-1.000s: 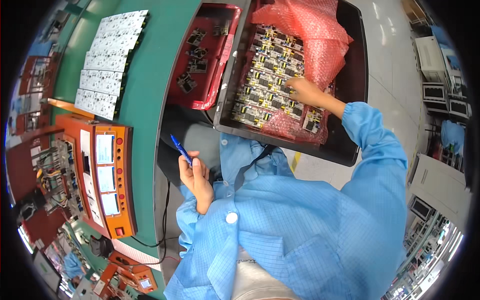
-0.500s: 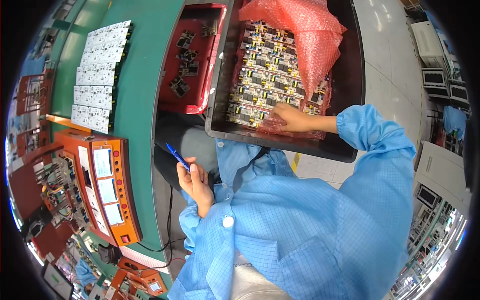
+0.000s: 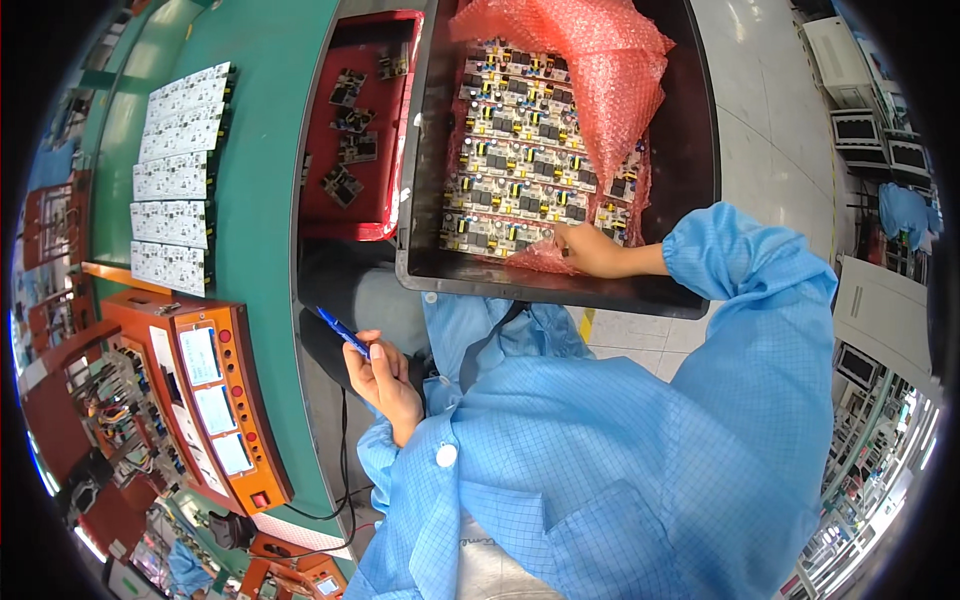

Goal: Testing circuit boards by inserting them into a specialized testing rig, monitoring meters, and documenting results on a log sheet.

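My left hand (image 3: 388, 388) is closed round a blue pen (image 3: 340, 331), held away from the black crate (image 3: 560, 285), its tip toward the workbench. Inside the crate, several rows of circuit boards (image 3: 525, 160) lie with their components facing up. My right hand (image 3: 592, 250) reaches over the crate's near wall, fingers curled on the near edge of the pink bubble wrap (image 3: 543, 259). Its fingertips are partly hidden. A large folded sheet of pink bubble wrap (image 3: 618, 85) covers the boards at the far right of the crate.
Left of the crate, a red tray (image 3: 375, 215) holds several loose small boards (image 3: 342, 186). White board panels (image 3: 170, 225) stand in a row on the green workbench (image 3: 265, 150). Nearer is an orange instrument box (image 3: 235, 400) with screens; black cables (image 3: 345, 450) hang beside the bench.
The whole view has shifted a little. My right hand has moved slightly rightward along the crate's near side, and more boards show beside it. My left hand keeps the pen.
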`<state>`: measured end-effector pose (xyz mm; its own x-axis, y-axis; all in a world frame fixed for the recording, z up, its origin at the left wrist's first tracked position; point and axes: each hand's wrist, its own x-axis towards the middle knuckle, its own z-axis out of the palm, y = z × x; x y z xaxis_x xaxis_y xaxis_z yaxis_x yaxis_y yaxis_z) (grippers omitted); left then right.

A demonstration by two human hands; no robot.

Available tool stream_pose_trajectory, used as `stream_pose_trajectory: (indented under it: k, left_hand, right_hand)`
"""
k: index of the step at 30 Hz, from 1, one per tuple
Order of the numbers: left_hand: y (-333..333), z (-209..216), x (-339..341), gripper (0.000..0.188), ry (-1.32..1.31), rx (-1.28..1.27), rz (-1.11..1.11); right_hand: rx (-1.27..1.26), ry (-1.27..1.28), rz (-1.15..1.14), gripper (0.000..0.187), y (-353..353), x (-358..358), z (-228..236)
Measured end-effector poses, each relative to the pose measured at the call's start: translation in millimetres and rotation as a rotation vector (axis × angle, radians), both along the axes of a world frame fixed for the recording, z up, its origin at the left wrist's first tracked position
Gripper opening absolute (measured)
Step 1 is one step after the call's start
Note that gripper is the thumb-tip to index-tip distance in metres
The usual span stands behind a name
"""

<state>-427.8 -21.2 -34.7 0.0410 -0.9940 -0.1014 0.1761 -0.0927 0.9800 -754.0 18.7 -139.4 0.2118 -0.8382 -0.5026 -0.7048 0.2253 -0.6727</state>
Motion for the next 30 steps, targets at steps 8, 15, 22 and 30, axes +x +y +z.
stream_pose_trajectory:
  k: [8,15,22,30]
  left_hand:
    - [-3.5,-2.7,1.5,0.014,0.005,-0.018,0.007]
    - [-4.2,-4.5,5.2,0.014,0.001,-0.010,-0.009]
    - [-2.8,-4.0,7.0,0.015,0.000,-0.007,-0.005]
    - [-1.6,-10.9,10.7,0.014,-0.018,0.004,0.006]
  right_hand:
    - [-0.413,0.595,0.382,0.047,-15.2,19.4,5.1]
    - [-0.458,0.577,0.450,0.040,-21.5,23.4,-10.0]
    - [-0.325,0.372,0.342,0.034,-29.0,13.8,-2.8]
    - [0.354,-0.098,0.077,0.062,-87.8,-38.5,63.3]
